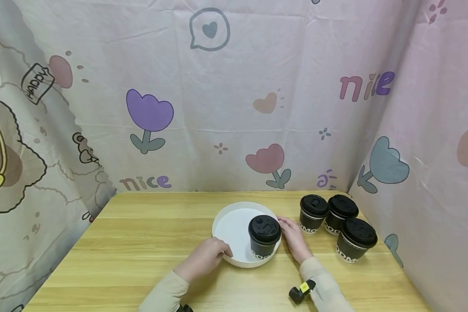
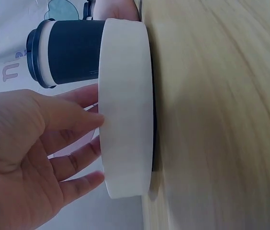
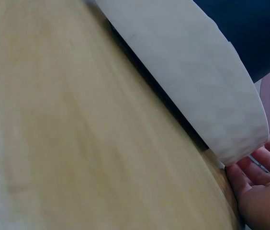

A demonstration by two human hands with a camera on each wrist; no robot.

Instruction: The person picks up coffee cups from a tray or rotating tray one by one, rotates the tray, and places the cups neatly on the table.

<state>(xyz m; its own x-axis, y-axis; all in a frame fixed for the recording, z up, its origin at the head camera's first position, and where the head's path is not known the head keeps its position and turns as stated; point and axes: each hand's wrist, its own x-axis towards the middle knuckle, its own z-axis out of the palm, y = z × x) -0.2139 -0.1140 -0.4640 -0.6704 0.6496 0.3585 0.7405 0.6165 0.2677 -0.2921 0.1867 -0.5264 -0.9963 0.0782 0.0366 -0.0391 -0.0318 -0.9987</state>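
Note:
A round white tray [image 1: 234,208] with a low rim sits near the middle of the table. On its right part stands a dark paper cup [image 1: 262,248] with a black lid, upright. My left hand [image 1: 206,255] holds the tray's front left rim; in the left wrist view the thumb [image 2: 89,120] is on the near side and the fingers reach over the edge. My right hand [image 1: 294,238] grips the tray's right side beside the cup. In the right wrist view its bent fingers [image 3: 266,163] meet the tray wall, partly hidden by it.
Three more lidded dark cups stand close together at the back right: a left one [image 1: 312,214], a rear one [image 1: 338,213] and a front one [image 1: 355,242]. A dark strip [image 3: 159,91] shows under the tray. Printed curtains [image 1: 218,108] hang behind the wooden table [image 1: 140,225].

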